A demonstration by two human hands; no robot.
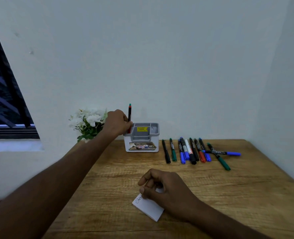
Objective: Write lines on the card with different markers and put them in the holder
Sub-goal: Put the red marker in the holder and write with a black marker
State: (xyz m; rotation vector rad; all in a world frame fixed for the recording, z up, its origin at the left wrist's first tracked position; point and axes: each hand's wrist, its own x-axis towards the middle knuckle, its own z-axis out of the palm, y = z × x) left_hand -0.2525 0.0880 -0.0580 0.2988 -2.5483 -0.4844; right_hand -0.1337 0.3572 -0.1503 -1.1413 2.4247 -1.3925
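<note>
A white and grey holder (pixel 142 137) stands at the far edge of the wooden table (pixel 211 195). My left hand (pixel 117 122) grips a black marker (pixel 129 114) with a red cap upright, its lower end inside the holder's left compartment. A small white card (pixel 148 208) with dark writing at its far corner lies near the front of the table. My right hand (pixel 163 185) rests on the card's far end with fingers curled, pressing it down. Several markers (pixel 192 150) in black, green, blue and red lie in a row to the right of the holder.
White flowers (pixel 88 122) stand behind my left wrist by the wall. A dark barred window (pixel 3 100) is at the left. Walls close the table in at the back and right.
</note>
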